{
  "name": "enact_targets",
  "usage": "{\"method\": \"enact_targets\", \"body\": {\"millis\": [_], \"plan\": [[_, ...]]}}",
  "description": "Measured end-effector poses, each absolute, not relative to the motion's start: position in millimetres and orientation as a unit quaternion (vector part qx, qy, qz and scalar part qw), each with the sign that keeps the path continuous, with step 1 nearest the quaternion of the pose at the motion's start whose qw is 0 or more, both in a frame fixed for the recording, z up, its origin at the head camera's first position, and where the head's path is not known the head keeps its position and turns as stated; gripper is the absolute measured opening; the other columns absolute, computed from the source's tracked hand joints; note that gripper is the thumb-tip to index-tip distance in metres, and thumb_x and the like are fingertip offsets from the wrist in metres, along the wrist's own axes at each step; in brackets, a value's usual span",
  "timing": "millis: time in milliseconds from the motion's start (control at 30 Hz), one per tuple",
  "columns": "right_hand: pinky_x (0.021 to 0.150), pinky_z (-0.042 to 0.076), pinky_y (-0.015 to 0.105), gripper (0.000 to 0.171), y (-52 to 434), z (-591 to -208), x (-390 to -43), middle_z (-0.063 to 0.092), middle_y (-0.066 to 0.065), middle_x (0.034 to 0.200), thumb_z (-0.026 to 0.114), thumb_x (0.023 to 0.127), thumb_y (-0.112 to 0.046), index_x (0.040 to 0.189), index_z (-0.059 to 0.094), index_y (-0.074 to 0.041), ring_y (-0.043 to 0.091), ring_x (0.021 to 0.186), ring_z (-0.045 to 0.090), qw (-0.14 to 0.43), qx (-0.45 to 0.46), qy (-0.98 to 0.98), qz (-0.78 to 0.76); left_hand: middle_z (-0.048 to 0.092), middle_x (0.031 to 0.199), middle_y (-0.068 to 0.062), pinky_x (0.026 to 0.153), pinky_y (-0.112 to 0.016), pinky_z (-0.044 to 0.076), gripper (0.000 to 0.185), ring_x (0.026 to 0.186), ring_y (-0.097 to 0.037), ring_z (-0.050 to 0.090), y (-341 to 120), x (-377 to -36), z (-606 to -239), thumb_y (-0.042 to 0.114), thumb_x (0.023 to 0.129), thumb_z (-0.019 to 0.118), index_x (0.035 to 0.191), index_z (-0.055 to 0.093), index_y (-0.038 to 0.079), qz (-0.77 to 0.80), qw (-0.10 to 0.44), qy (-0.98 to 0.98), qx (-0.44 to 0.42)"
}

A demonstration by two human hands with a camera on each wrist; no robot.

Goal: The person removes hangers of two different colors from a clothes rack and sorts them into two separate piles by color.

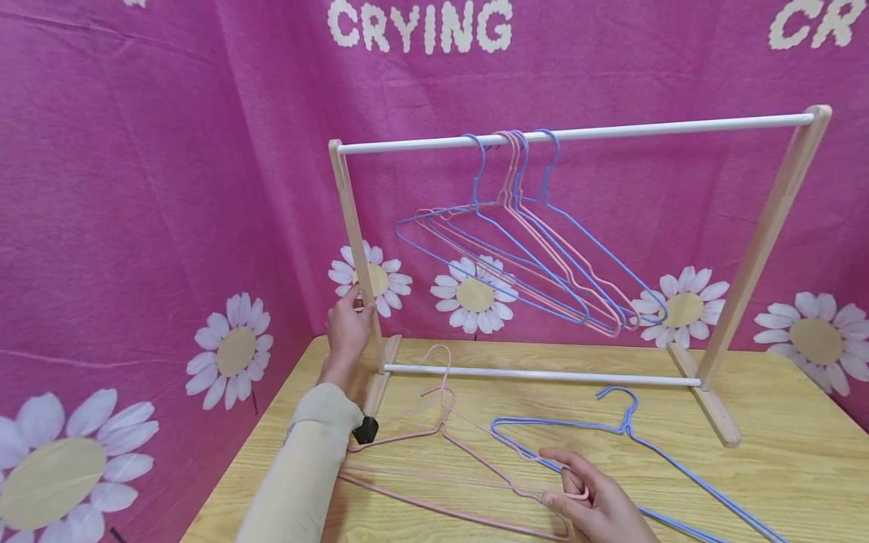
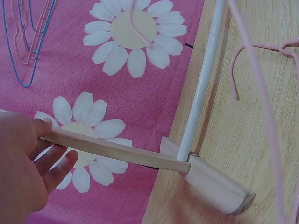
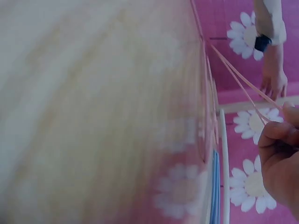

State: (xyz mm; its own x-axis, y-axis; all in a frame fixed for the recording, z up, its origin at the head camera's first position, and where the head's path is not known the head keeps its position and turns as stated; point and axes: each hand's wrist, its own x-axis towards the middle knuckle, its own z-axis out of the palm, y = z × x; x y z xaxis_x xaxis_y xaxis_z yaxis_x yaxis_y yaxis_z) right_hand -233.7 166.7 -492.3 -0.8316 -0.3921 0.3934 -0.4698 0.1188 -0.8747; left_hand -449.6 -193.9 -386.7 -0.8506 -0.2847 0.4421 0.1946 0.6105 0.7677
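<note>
On the pink backdrop [image 1: 136, 188] — white letters [image 1: 419, 27] read "CRYING".

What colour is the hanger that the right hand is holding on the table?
Pink. The hanger gripped by the right hand shows best in the head view.

I see the rack [image 1: 767, 234] standing on the table [image 1: 781, 467], toward its back edge, with a cloth backdrop [image 1: 136, 188] behind and to the left. A bunch of hangers [image 1: 529, 256] hangs from the top rail [image 1: 577, 134], near its middle. In front of the rack two more hangers lie flat: one [image 1: 434, 445] on the left, the other [image 1: 652, 445] to its right, their near ends overlapping
</note>
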Motion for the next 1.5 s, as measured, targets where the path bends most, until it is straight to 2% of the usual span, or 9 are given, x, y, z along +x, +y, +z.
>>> {"method": "enact_targets", "body": {"millis": [100,167,267,367,600,867,1167,1433,1500], "plan": [[0.039,0.026,0.021,0.046,162.6,-496.8,-233.4,0.029,0.010,0.067,0.062,0.093,0.002,0.137,0.051,-0.007,0.015,0.046,0.025,0.044,0.308,-0.751,0.582,0.074,0.109,-0.018,0.094,-0.051,0.050,0.039,0.099,-0.033,0.073,-194.1,-449.0,-387.0,0.013,0.094,0.066,0.132,0.063,0.018,-0.442,0.274,-0.854,0.025],[0.040,0.027,0.020,0.046,161.1,-498.3,-233.1,0.029,0.003,0.065,0.063,0.093,-0.002,0.137,0.050,0.001,0.007,0.047,0.025,0.027,0.291,-0.762,0.578,0.074,0.108,-0.018,0.094,-0.051,0.049,0.038,0.100,-0.033,0.072,-194.0,-448.1,-386.9,0.012,0.094,0.066,0.132,0.063,0.017,-0.439,0.276,-0.854,0.024],[0.043,0.028,0.019,0.051,160.8,-499.3,-232.3,0.034,-0.007,0.067,0.065,0.094,-0.008,0.135,0.045,0.015,-0.003,0.051,0.030,-0.024,0.250,-0.774,0.581,0.074,0.109,-0.016,0.095,-0.050,0.048,0.039,0.101,-0.033,0.072,-193.7,-446.9,-386.7,0.013,0.094,0.066,0.132,0.063,0.018,-0.436,0.276,-0.856,0.026],[0.046,0.030,0.017,0.058,161.7,-500.0,-232.2,0.039,-0.008,0.071,0.065,0.095,-0.013,0.137,0.041,0.018,-0.004,0.052,0.033,-0.088,0.203,-0.770,0.599,0.074,0.110,-0.016,0.097,-0.050,0.047,0.039,0.104,-0.032,0.071,-193.7,-445.9,-386.3,0.014,0.094,0.066,0.132,0.063,0.019,-0.433,0.276,-0.858,0.028],[0.051,0.034,0.017,0.050,164.2,-506.7,-238.0,0.044,-0.009,0.074,0.069,0.091,-0.016,0.129,0.051,0.013,-0.004,0.057,0.038,-0.088,0.196,-0.806,0.552,0.074,0.111,-0.017,0.096,-0.051,0.048,0.040,0.104,-0.033,0.071,-194.0,-446.4,-386.2,0.013,0.094,0.066,0.133,0.063,0.018,-0.433,0.276,-0.858,0.026],[0.058,0.038,0.021,0.044,173.0,-515.4,-244.3,0.046,0.003,0.091,0.072,0.089,-0.021,0.122,0.059,0.005,-0.002,0.070,0.038,-0.074,0.244,-0.862,0.438,0.074,0.109,-0.016,0.094,-0.051,0.048,0.039,0.103,-0.033,0.071,-194.2,-448.0,-387.2,0.013,0.093,0.066,0.132,0.064,0.017,-0.430,0.279,-0.858,0.022],[0.063,0.026,0.021,0.040,176.6,-525.3,-246.6,0.049,-0.012,0.095,0.072,0.088,-0.035,0.118,0.066,-0.009,-0.001,0.078,0.030,0.052,0.308,-0.902,0.298,0.074,0.109,-0.016,0.095,-0.051,0.048,0.037,0.102,-0.032,0.072,-195.4,-450.2,-387.5,0.012,0.093,0.067,0.129,0.065,0.016,-0.431,0.279,-0.858,0.022],[0.062,0.028,0.021,0.049,180.0,-514.1,-246.7,0.052,-0.009,0.094,0.076,0.086,-0.034,0.122,0.064,-0.003,0.000,0.080,0.034,0.029,0.311,-0.896,0.315,0.074,0.109,-0.017,0.095,-0.052,0.046,0.038,0.104,-0.034,0.070,-194.9,-449.3,-386.9,0.012,0.093,0.067,0.130,0.064,0.016,-0.430,0.278,-0.859,0.022],[0.063,0.031,0.020,0.048,181.0,-508.7,-246.3,0.054,-0.006,0.094,0.077,0.085,-0.030,0.122,0.063,-0.002,0.002,0.082,0.037,0.049,0.315,-0.892,0.319,0.074,0.110,-0.017,0.095,-0.052,0.045,0.039,0.105,-0.034,0.070,-195.1,-449.1,-386.9,0.012,0.093,0.066,0.131,0.064,0.017,-0.431,0.275,-0.859,0.022]]}}
